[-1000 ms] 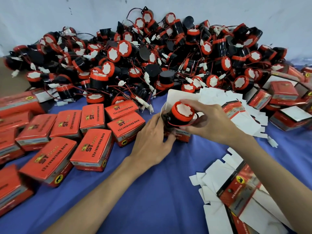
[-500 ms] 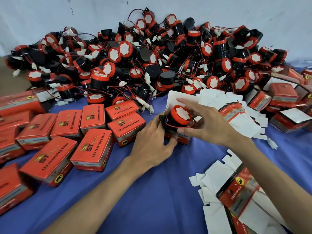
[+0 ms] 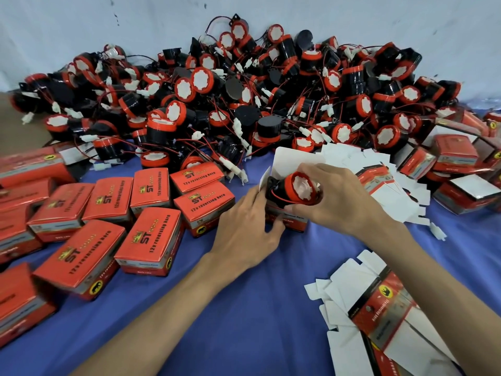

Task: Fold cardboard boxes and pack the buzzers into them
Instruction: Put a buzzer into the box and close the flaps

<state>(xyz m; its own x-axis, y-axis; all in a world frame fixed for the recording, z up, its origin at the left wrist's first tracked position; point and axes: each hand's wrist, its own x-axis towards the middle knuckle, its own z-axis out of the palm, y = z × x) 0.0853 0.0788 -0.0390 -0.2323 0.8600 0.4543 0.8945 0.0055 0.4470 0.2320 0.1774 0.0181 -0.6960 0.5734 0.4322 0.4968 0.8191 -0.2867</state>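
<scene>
Buzzer (image 3: 296, 189): lying within curled fingers of right hand (image 3: 344, 202), above open box (image 3: 288, 219) left hand (image 3: 244, 232) is pinching.

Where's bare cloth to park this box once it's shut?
Best: the blue cloth at the near edge, bordered by closed boxes on the left and flat blanks on the right. A smaller strip lies beyond those blanks. The back is crowded with the buzzer pile.

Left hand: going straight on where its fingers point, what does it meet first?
The left hand would meet the open box first; its fingers and thumb seem to hold its near corner. The right hand holds a buzzer at the box's mouth.
</scene>
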